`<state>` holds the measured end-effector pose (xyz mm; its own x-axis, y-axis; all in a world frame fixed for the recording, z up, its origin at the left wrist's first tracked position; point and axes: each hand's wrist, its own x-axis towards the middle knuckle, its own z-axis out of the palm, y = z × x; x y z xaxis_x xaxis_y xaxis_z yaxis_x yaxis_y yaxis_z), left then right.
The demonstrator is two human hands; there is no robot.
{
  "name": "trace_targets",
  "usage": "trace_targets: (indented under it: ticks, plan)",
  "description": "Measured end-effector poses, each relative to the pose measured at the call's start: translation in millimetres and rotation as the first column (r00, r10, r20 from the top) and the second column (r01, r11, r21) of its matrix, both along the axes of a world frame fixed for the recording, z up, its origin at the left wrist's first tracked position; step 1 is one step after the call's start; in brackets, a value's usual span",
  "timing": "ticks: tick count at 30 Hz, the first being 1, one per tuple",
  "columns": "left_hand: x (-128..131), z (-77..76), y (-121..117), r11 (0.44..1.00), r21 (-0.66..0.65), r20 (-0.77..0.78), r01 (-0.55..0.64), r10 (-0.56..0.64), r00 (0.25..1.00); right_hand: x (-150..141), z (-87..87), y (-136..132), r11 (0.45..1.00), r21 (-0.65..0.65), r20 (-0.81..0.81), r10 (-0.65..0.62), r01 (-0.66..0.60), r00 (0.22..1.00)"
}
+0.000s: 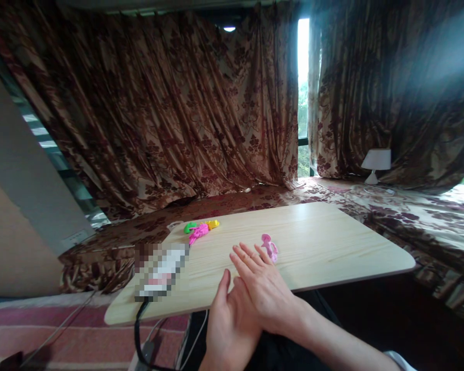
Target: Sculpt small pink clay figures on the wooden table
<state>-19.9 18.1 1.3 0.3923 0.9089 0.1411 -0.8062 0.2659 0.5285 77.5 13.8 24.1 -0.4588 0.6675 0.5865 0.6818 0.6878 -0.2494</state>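
Head view, hands: The left hand (232,327) lies palm upward at the near edge of the pale surface (332,242), open, its fingers largely covered; the right hand (268,293) crosses over it, open, fingers straight and close together.
Palms: They meet at a slant, and whether anything sits between them cannot be told from this angle.
Handwork: Flat, relaxed palms and light, even pressure would serve best, as a judgement; raising both hands slightly over the surface would give the contact more support beneath.
Pink piece: A thin, uneven, pale pink piece (266,239) lies on the surface just beyond the right fingertips (its material is hard to name at this scale), apparently untouched.
Bright cluster: A vivid pink item (198,233) rests toward the far left side, between a green item (189,227) and a yellow item (214,224).
In the way: A pixelated object (164,273) occupies the surface's left side, with a black cable (136,330) looping down from its near end; a wide sweep of the left elbow could snag it. The pale pink piece sits close enough to be brushed by a forward reach.
Backdrop: Floral curtains (201,103) hang behind, and a white lamp (376,159) stands at right.
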Motion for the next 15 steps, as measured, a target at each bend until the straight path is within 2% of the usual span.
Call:
trace_targets:
  ticks: [4,5,7,10,12,13,15]
  plan:
    - [1,-9.3,4,0.996,0.037,-0.031,-0.087,0.088,0.996,-3,-7.3,-15,0.968,0.075,0.114,0.231,-0.240,0.966]
    - [6,-13.5,4,0.995,0.036,-0.030,-0.097,0.098,0.995,-6,-5.5,-18,0.968,0.066,0.107,0.235,-0.242,0.966]
    - [15,-19.5,2,0.993,0.038,-0.032,-0.108,0.109,0.994,-8,1.3,-17,0.988,0.030,0.051,0.148,-0.149,0.988]
    - [11,-14.8,2,0.997,0.043,-0.043,-0.070,0.071,0.997,-5,7.2,-7,1.000,-0.004,0.010,0.006,-0.006,1.000]
    - [-2,-5.4,5,0.996,0.053,-0.049,0.072,-0.070,0.996,-3,2.5,-6,0.998,0.025,0.062,0.054,-0.056,0.997]
    - [-7,-1.5,8,0.993,0.110,-0.002,0.048,-0.048,0.999,-3,-1.5,-8,0.993,0.051,0.093,0.101,-0.106,0.990]
    - [-9,0.8,14,0.990,0.140,0.017,0.028,-0.031,0.999,-7,-8.5,-14,0.971,0.108,0.143,0.199,-0.215,0.970]
